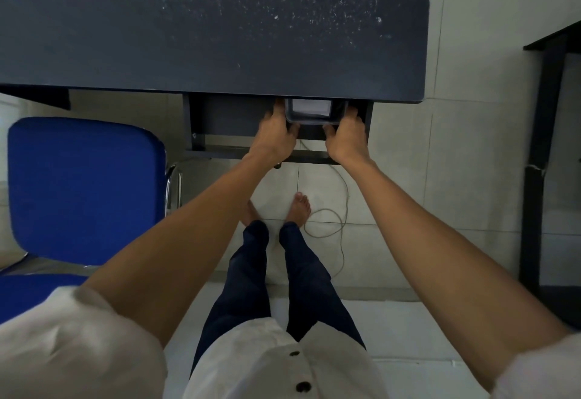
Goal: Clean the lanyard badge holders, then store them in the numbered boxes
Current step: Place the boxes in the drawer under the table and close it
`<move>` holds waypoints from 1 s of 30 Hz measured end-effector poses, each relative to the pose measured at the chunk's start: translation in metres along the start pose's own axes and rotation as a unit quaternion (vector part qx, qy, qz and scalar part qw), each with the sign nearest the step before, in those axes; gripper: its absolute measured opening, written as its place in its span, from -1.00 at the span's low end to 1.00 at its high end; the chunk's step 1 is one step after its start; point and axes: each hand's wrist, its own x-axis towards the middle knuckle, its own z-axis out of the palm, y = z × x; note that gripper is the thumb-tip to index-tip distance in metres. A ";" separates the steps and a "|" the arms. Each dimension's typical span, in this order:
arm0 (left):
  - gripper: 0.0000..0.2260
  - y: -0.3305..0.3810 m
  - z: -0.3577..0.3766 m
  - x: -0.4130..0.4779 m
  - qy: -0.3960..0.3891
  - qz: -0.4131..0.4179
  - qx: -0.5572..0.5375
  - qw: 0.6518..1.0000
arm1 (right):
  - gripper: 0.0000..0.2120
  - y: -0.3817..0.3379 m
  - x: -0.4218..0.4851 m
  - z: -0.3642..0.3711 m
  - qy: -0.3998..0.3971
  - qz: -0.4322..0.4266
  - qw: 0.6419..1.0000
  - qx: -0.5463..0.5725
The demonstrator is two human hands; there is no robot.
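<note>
White button-front shirt [251, 364] fills the bottom of the view, and from it 2 bare arms reach straight out and down. The left hand [276, 136] and the right hand [345, 139] sit apart, 1 at each end of a small dark plastic box [312, 121], fingers curled round its sides and under its front edge. The box lies dead ahead, between the hands, its long axis running left to right, neither hand nearer than the other. It's half tucked in the dark under-desk shelf [232, 115], just below the edge of the scuffed dark grey tabletop [220, 37]. Something pale shows inside, too small to name. No lanyard badge holders in sight. Likely call: draw the box squarely toward the body, level, clear of that edge. A blue padded chair [85, 185] stands off to the left.
</note>
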 end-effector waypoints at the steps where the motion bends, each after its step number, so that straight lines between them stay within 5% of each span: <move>1: -0.49 0.001 0.000 0.000 -0.003 -0.002 -0.002 1.000 | -0.59 -0.001 0.001 0.000 -0.001 0.005 1.000 0.000; 16: -0.55 0.003 -0.024 -0.028 0.016 -0.035 0.007 0.999 | -0.49 -0.008 -0.021 -0.015 -0.042 0.031 0.999 -0.001; 23: -0.53 -0.001 -0.038 -0.054 0.035 -0.044 -0.012 0.998 | -0.54 -0.025 -0.042 -0.038 -0.066 0.033 0.986 -0.152; 26: -0.55 -0.003 -0.049 -0.068 0.047 -0.051 -0.033 0.997 | -0.70 -0.041 -0.051 -0.048 -0.094 -0.003 0.962 -0.256; 30: -0.59 -0.008 -0.069 -0.085 0.093 -0.054 -0.055 0.993 | -0.66 -0.074 -0.061 -0.053 -0.103 -0.061 0.955 -0.272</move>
